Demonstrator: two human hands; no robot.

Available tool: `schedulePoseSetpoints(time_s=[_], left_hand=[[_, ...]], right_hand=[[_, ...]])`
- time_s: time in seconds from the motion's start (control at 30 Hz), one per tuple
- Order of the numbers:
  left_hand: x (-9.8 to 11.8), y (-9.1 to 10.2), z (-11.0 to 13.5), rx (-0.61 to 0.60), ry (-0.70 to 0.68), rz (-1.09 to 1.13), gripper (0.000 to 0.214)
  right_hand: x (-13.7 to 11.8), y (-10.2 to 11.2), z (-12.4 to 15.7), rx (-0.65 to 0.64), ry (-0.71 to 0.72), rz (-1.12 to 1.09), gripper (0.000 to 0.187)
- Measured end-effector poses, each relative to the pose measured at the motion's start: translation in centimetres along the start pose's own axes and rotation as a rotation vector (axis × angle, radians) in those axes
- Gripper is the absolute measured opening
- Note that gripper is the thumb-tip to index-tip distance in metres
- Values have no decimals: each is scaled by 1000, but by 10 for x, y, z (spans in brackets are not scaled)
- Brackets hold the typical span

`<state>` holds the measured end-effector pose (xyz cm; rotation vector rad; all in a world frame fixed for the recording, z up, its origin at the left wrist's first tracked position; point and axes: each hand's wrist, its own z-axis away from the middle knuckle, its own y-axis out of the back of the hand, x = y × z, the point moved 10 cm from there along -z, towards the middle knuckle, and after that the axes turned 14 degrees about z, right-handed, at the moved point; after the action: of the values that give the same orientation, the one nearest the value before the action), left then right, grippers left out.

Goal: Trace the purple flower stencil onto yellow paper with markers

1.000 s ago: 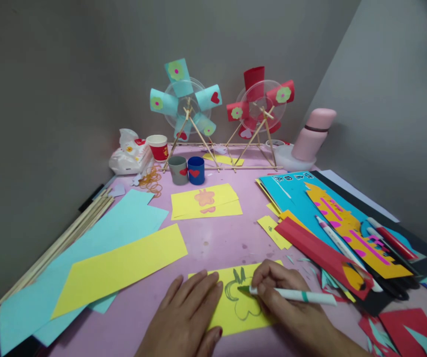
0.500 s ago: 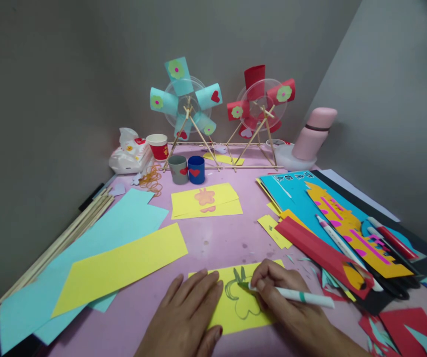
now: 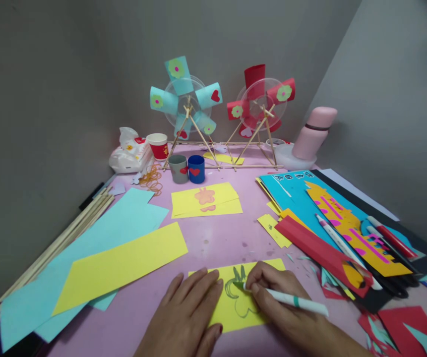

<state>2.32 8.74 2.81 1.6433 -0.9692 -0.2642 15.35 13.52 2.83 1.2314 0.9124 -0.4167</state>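
My left hand [image 3: 186, 313] lies flat on a small yellow paper [image 3: 231, 313] at the near edge of the pink table [image 3: 213, 240], pinning its left side down. My right hand [image 3: 277, 300] grips a white marker with a green tip [image 3: 291, 300]. The tip touches the paper on a green flower outline [image 3: 240, 297]. Part of the paper is hidden under both hands.
A long yellow strip [image 3: 122, 265] on light blue sheets and wooden sticks [image 3: 55, 245] lie to the left. Coloured paper, markers and red scraps pile up at the right [image 3: 341, 233]. Behind stand two paper wheels [image 3: 185, 101], small cups [image 3: 187, 169], a pink bottle [image 3: 312, 133].
My right hand and the marker have shifted slightly left, with the tip moving along the flower outline. My left hand stays put.
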Motion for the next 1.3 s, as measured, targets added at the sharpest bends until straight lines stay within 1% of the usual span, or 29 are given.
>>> schedulePoseSetpoints(time_s=[0.2, 0.43, 0.57, 0.67, 0.77, 0.9, 0.93, 1.0, 1.07, 1.17, 1.3], left_hand=[[2, 2, -2, 16, -8, 10, 53], [3, 2, -3, 6, -14, -30, 53], [3, 2, -3, -10, -16, -40, 52], [7, 7, -7, -10, -32, -70, 50], [8, 8, -9, -43, -15, -93, 49], [11, 13, -8, 9, -43, -70, 49], [10, 12, -7, 11, -46, -65, 49], [7, 9, -7, -22, -21, -61, 50], [6, 9, -7, -21, -22, -58, 50], [8, 10, -6, 20, -57, -73, 50], [7, 5, -4, 13, -58, -91, 50]], right_hand=[[-4, -1, 2, -14, 76, 13, 11], [-5, 0, 2, -41, 53, -19, 12], [-7, 2, 2, -22, 37, -24, 12], [-6, 5, 2, 2, 23, -22, 13], [-3, 6, 2, 18, 14, -22, 14], [3, 8, 3, 42, -8, -79, 14], [5, 8, 3, 44, -20, -91, 14], [6, 7, 3, 40, -37, -97, 14], [4, 6, 3, 30, -23, -84, 14], [2, 7, 3, 35, -20, -40, 15], [4, 7, 2, 37, -34, 34, 18]])
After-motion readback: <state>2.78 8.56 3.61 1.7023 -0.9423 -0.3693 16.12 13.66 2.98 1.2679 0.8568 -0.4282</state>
